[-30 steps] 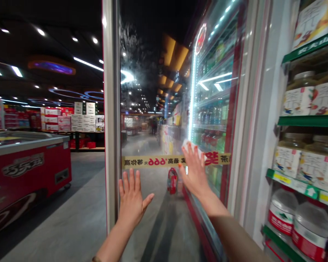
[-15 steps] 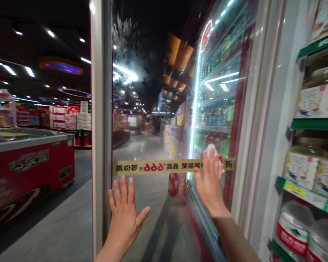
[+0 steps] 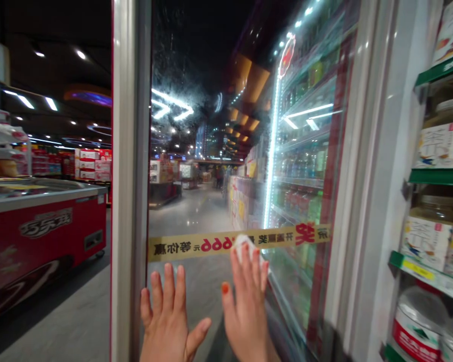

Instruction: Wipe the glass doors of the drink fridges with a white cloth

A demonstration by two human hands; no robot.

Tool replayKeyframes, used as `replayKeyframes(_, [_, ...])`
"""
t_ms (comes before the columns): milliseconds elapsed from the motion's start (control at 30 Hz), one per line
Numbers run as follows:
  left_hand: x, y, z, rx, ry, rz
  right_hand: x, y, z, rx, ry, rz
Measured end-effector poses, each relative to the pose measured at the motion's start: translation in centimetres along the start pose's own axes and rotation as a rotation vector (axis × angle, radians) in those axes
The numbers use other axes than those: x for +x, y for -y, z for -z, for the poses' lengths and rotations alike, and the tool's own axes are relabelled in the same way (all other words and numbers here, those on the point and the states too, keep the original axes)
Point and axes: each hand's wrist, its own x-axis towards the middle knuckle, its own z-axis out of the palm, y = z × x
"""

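Observation:
A glass door (image 3: pixel 200 206) in a pale metal frame fills the middle of the view. My left hand (image 3: pixel 169 322) lies flat near its lower left, fingers spread, holding nothing. Beside it my right hand (image 3: pixel 247 306) presses a crumpled white cloth (image 3: pixel 242 242) to the glass with its fingertips. The thumb has an orange nail. Part of the cloth is hidden under the fingers. A yellow printed strip (image 3: pixel 184 247) runs across the door, its lettering reversed, and the cloth covers some of it. Hazy smears (image 3: pixel 173 83) show higher on the glass.
At the left stands a red chest freezer (image 3: pixel 60 246). Green-edged shelves (image 3: pixel 445 176) on the right hold jars (image 3: pixel 428 234) close to the door frame (image 3: pixel 126 201). Lit drink shelves (image 3: pixel 302 171) and an aisle floor (image 3: pixel 196 213) appear in the glass.
My right hand has moved left and slightly down with the cloth, coming nearer my left hand. My left hand sits a little lower in view, still spread. The view has shifted slightly.

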Motion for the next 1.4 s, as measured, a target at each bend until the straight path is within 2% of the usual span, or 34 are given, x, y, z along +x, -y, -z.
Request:
replayKeyframes(67, [0.1,-0.1,0.3,0.006,-0.014,-0.012,-2.0,1.5,-1.0,0.01,0.063,0.148])
replayKeyframes(100, [0.2,-0.2,0.4,0.007,-0.021,-0.017,-3.4,1.5,-1.6,-0.001,0.055,0.158])
replayKeyframes(200, [0.4,-0.3,0.9,0.007,-0.022,-0.031,-7.2,-0.8,-3.3,-0.048,-0.041,-0.03])
replayKeyframes(300, [0.4,-0.3,1.1,0.012,-0.017,-0.031,-8.2,-3.4,-3.6,-0.014,-0.16,-0.276])
replayKeyframes(367, [0.4,-0.3,1.0,0.011,-0.02,-0.032,-6.9,-3.4,-3.1,0.026,-0.225,-0.373])
replayKeyframes(433, [0.2,-0.2,0.7,0.006,-0.021,-0.03,-4.9,-1.8,-2.7,0.046,-0.224,-0.354])
replayKeyframes(533, [-0.4,0.0,-0.1,0.004,-0.034,-0.006,-3.4,1.5,-2.8,0.043,-0.076,-0.09])
replayKeyframes(600, [-0.7,0.2,-0.5,0.004,-0.038,0.012,-4.1,2.0,-3.3,0.022,-0.016,0.104])
replayKeyframes(633, [-0.7,0.2,-0.6,0.005,-0.03,0.017,-4.7,1.5,-3.4,0.001,-0.016,0.146])
replayKeyframes(667, [-0.8,0.2,-0.7,0.008,-0.017,0.019,-5.2,0.5,-3.4,-0.025,-0.039,0.134])
replayKeyframes(733, [-0.7,0.1,-0.6,0.015,0.006,0.02,-5.6,-2.1,-2.9,-0.076,-0.111,-0.029])
replayKeyframes(800, [-0.6,-0.1,-0.5,0.034,0.017,0.047,-4.4,-4.1,-1.8,-0.086,-0.173,-0.257])
replayKeyframes(867, [-0.4,-0.5,-0.4,0.051,0.018,0.09,-2.3,-4.3,-0.7,-0.062,-0.211,-0.371])
replayKeyframes(900, [-0.3,-0.6,-0.4,0.055,0.019,0.11,-1.3,-3.7,-0.3,-0.053,-0.206,-0.355])
replayKeyframes(967, [-0.1,-0.8,-0.5,0.048,0.013,0.125,-0.3,-1.8,0.1,-0.053,-0.124,-0.186])
replayKeyframes(1033, [0.1,-0.8,-0.5,0.039,-0.004,0.117,-0.8,-0.5,0.1,-0.055,0.018,0.068])
replayKeyframes(1100, [0.3,-0.7,-0.6,0.04,-0.014,0.098,-1.9,-1.3,0.2,-0.058,0.086,0.206])
replayKeyframes(1133, [0.4,-0.6,-0.6,0.043,-0.012,0.089,-2.0,-2.5,0.5,-0.064,0.064,0.18])
replayKeyframes(1200, [0.5,-0.4,-0.8,0.048,-0.001,0.077,-0.7,-5.2,1.5,-0.069,-0.027,-0.013])
replayKeyframes(1267, [0.4,-0.2,-1.0,0.046,0.013,0.086,2.4,-6.9,2.8,-0.046,-0.104,-0.213])
replayKeyframes(1300, [0.3,0.0,-1.2,0.043,0.017,0.099,4.1,-6.9,3.3,-0.029,-0.117,-0.249])
replayKeyframes(1333, [0.3,0.1,-1.4,0.038,0.022,0.114,5.6,-6.4,3.7,-0.016,-0.112,-0.234])
replayKeyframes(1400, [0.2,0.2,-1.7,0.023,0.033,0.137,7.1,-4.3,3.7,-0.009,-0.021,-0.059])
